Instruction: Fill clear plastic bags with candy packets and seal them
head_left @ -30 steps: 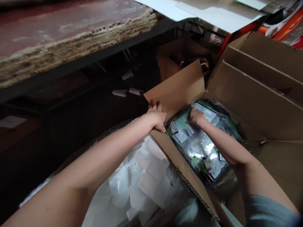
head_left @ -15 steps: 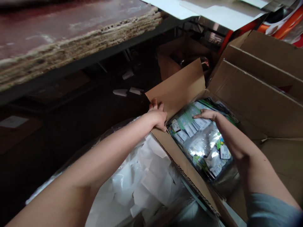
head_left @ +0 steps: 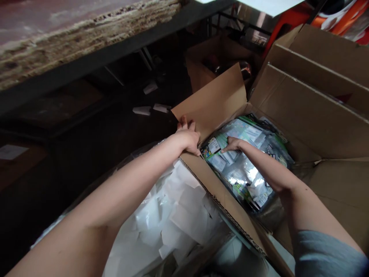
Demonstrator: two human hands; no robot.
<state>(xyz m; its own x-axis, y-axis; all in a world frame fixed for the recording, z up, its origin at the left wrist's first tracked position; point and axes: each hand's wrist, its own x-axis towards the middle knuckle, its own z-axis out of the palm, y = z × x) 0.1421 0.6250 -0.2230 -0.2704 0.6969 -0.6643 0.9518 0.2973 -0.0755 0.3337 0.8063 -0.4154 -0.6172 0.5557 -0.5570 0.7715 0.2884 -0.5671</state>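
Observation:
An open cardboard box [head_left: 311, 100] stands at the right, with many flat plastic packets [head_left: 250, 132] in green, white and clear wrap inside. My left hand [head_left: 188, 137] rests with spread fingers on the box's near left corner, against a raised flap [head_left: 215, 102]. Inside the box, my right hand [head_left: 233, 144] lies on the packets near their left side, its thumb and a finger apart. Nothing is gripped in either hand.
A clear bag of white paper pieces [head_left: 173, 207] sits beside the box, below my left arm. A worn wooden tabletop [head_left: 95, 34] crosses the upper left. Another carton [head_left: 198, 73] stands behind, and paper scraps [head_left: 142, 110] lie on the dark floor.
My right hand has moved left across the packets, toward the box's left corner. My left hand keeps its place at the corner. The whole view has shifted slightly.

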